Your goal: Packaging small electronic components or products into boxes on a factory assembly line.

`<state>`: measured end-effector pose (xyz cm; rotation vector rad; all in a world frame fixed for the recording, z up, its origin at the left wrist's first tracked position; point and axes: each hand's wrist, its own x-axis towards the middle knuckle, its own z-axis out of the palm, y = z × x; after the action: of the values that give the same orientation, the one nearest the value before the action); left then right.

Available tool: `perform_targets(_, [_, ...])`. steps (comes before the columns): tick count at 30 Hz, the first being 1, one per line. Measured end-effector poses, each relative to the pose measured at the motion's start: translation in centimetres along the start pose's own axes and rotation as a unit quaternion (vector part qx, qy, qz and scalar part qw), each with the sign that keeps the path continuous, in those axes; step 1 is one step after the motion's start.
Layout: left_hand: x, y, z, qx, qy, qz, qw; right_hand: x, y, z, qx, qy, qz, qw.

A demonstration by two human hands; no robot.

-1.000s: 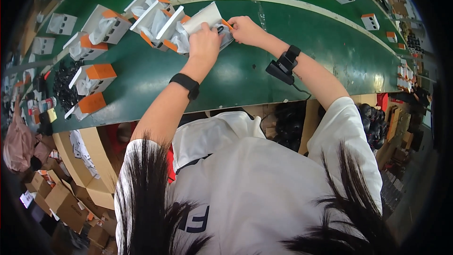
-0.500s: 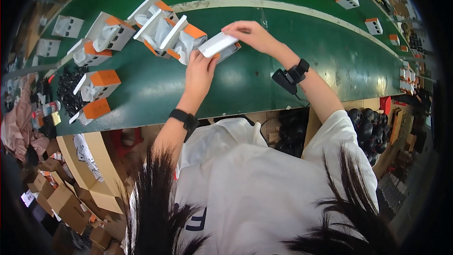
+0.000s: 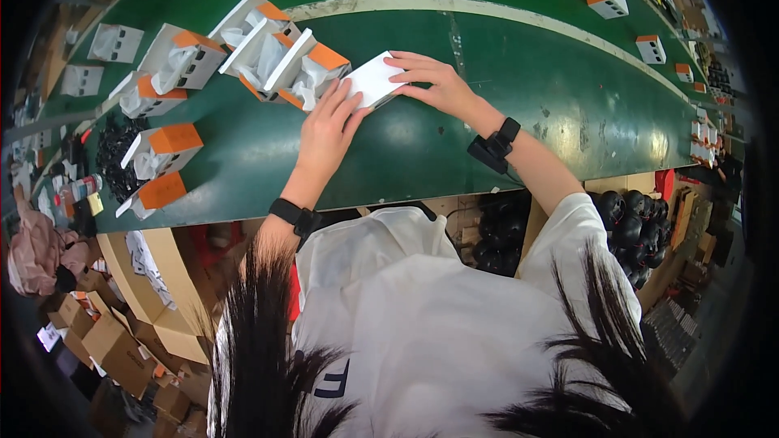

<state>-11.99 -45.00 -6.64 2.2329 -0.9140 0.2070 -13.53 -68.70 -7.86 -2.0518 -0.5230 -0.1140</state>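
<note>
A small white carton [image 3: 375,81] rests on the green workbench [image 3: 454,146] with its plain white lid face turned up. My left hand [image 3: 329,126] grips its left end, fingertips bent over the top. At the right end my right hand [image 3: 438,85] holds it, fingers laid over the lid edge and thumb lower on the side. Just left of my hands stand open orange-and-white cartons [image 3: 320,69], lids raised, with translucent white plastic wrapping [image 3: 312,81] inside. What the held carton contains is hidden.
More open cartons [image 3: 182,65] and a heap of black cords [image 3: 122,154] lie farther left. Closed cartons [image 3: 607,2] stand at the far right on a belt behind a pale rail [image 3: 365,6]. Below the bench are cardboard boxes [image 3: 122,349] and black rounded items [image 3: 629,227].
The carton's lid, tilted up before, now lies flat over it. My right hand has come down from the lid's corner onto the right end, and my left hand has shifted slightly left.
</note>
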Motion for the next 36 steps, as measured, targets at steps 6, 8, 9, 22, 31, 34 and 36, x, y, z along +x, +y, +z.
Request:
perform_targets(6, [-0.6, 0.3, 0.5, 0.033, -0.012, -0.003, 0.999, -0.8, 0.8, 1.0, -0.038, 0.033, -0.062, 0.997])
perform_targets(8, [-0.8, 0.2, 0.9, 0.057, -0.019, 0.012, 0.998, -0.9, 0.7, 0.8, -0.075, 0.005, -0.049, 0.996])
perform_targets(9, [-0.9, 0.3, 1.0, 0.078, -0.029, 0.029, 0.996, -1.1, 0.6, 0.6, -0.074, 0.006, -0.049, 0.996])
perform_targets(22, [-1.3, 0.4, 0.4, 0.142, -0.073, 0.018, 0.987, 0.7, -1.9, -0.8, -0.188, -0.035, -0.052, 0.98])
perform_targets(31, [-2.4, 2.4, 0.0, 0.06, -0.085, -0.036, 0.994, 2.4, -2.2, 0.2, -0.129, -0.184, 0.052, 0.973])
perform_targets(34, [-1.7, 3.8, -1.1, -0.015, -0.056, -0.049, 0.997, 2.5, -2.6, -1.6, 0.0, -0.164, 0.099, 0.982])
perform_targets(36, [-1.4, 4.8, -2.2, -0.066, -0.019, -0.048, 0.996, 2.5, -1.6, -3.7, 0.027, -0.112, 0.119, 0.986])
